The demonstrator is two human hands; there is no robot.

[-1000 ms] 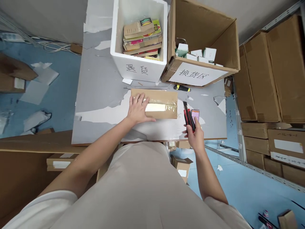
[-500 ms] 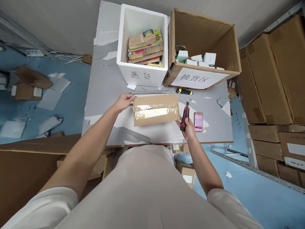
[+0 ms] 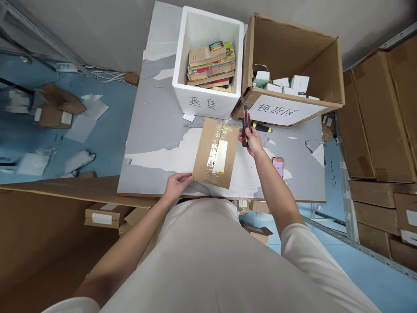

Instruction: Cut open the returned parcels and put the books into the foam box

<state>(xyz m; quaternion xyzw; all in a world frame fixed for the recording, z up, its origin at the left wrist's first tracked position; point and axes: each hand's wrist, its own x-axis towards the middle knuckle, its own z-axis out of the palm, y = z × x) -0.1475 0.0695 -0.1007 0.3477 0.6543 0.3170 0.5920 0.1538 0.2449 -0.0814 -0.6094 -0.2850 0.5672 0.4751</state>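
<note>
A taped cardboard box (image 3: 202, 152) lies turned at an angle on the table, a white label and shiny clear tape along its top. My left hand (image 3: 177, 186) pinches its near left corner between thumb and fingers. In my right hand (image 3: 253, 141) is a red and black box cutter (image 3: 245, 126), blade out and pointing away from me. That hand is at the box's far right side, its fingertips close to the cardboard; I cannot tell whether they touch it. A second cutter, yellow and black (image 3: 263, 128), lies just beyond my right hand.
A white foam box (image 3: 208, 101) holding several books (image 3: 208, 65) stands at the back. Beside it is a large open carton (image 3: 312, 56) with small white boxes inside. A phone (image 3: 278, 166) lies by my right forearm. Stacked cartons (image 3: 368, 113) line the right side.
The cardboard box has turned from lying crosswise to pointing mostly away from me. My left hand came nearer to my body; my right hand, with the cutter, moved farther away.
</note>
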